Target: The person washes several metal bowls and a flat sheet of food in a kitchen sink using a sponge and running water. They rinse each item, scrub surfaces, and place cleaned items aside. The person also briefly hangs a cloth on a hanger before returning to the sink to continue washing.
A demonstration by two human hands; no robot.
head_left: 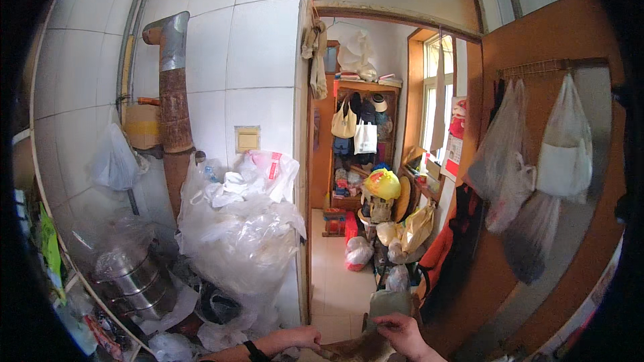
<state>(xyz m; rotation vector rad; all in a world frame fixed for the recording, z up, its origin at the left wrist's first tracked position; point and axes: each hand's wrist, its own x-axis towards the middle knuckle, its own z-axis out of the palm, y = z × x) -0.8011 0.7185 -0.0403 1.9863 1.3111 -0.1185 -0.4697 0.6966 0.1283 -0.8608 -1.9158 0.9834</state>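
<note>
My left hand (pixel 303 337), with a dark band on its wrist, reaches in from the bottom edge, its fingers curled at the left end of a brown, blurred item (pixel 358 349). I cannot tell whether that item is cloth or something stiffer; the frame cuts off its lower part. At its right side is my right hand (pixel 401 334), fingers bent, and its grip is not clear. Just beyond the right hand stands a pale grey-green bag or cover (pixel 390 304).
A bulging bag of clear plastic bags (pixel 241 246) hangs at left by a stovepipe (pixel 175 110). Below it sits a stacked metal steamer pot (pixel 138 284). An open brown door (pixel 563 35) carries hanging plastic bags (pixel 563 171). Through the doorway, a yellow bag (pixel 381 184) tops piled goods beside the tiled floor (pixel 332 286).
</note>
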